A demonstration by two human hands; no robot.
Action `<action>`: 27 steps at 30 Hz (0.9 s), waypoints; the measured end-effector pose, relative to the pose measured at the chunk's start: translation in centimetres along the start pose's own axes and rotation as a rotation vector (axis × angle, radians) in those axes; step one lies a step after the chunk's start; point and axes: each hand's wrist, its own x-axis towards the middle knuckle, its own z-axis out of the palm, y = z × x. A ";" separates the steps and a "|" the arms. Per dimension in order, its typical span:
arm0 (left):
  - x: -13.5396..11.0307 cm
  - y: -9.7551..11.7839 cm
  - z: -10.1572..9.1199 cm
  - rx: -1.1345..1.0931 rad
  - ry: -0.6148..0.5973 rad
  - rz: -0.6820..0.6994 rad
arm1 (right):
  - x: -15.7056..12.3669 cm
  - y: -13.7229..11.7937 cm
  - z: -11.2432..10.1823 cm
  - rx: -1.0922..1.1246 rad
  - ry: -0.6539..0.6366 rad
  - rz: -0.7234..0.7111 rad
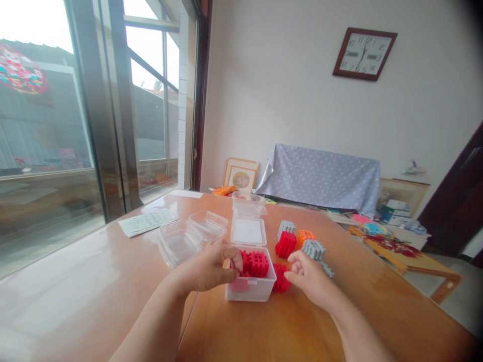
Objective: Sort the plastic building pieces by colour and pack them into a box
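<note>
A clear plastic box (249, 292) stands in front of me, its hinged lid (248, 231) folded back. Red interlocking plastic blocks (258, 264) with notched edges sit inside it. My left hand (217, 265) reaches over the box's left wall, thumb and fingers closed on the left end of these blocks. Just right of the box, another red block stack (281, 279) rests on the table. My right hand (307, 274) is curled at its right edge, thumb and fingertips against it. Behind are a red stack (286, 245), grey blocks (314, 249) and orange blocks (306, 235).
Clear empty trays (180, 242) lie left of the box, near printed sheets (148, 222). More clear containers (249, 203) stand at the back of the wooden table (241, 334). Beyond it, a grey dotted cloth (324, 176) covers something by the wall. A glass door borders the left.
</note>
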 end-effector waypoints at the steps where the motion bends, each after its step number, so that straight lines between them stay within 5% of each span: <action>1: 0.0 -0.1 0.0 0.009 0.012 -0.001 | 0.0 0.0 -0.1 0.033 0.006 -0.002; 10: -0.1 0.2 -0.3 0.016 -0.008 0.019 | -0.8 -5.1 -1.8 0.296 0.040 0.022; 17: -0.1 -0.3 -0.2 0.013 0.039 0.059 | -0.4 -9.9 1.7 0.264 -0.040 -0.153; 27: -0.3 0.1 -0.3 -0.062 0.053 0.056 | -0.4 -11.9 4.4 0.001 -0.161 -0.314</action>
